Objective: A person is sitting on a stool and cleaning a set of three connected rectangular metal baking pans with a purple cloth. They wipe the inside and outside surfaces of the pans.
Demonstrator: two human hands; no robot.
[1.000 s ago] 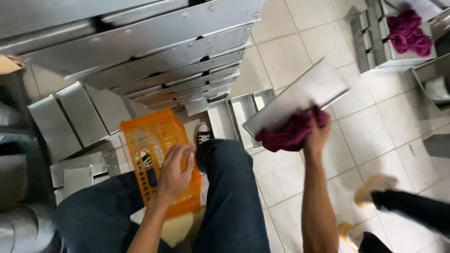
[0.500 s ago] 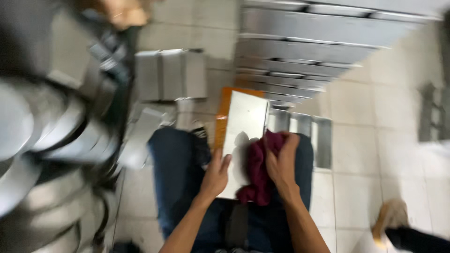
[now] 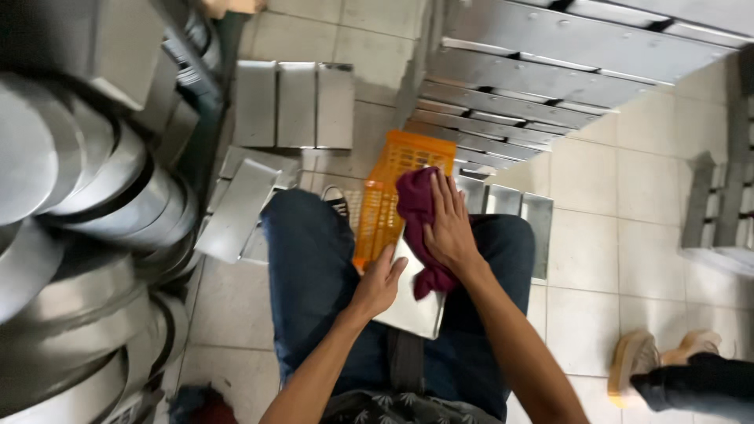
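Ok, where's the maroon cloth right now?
In the head view, centre: the maroon cloth lies under the right hand, on the metal tray, beside the orange crate.

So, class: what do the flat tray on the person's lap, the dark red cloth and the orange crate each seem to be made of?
Tray: probably stainless steel or aluminium, with a dull grey brushed sheen and thin folded edges.
Cloth: soft woven or knitted fabric, matt maroon, bunching in folds under the right hand.
Crate: most likely moulded plastic, bright orange with an open lattice.
The left hand steadies the tray.
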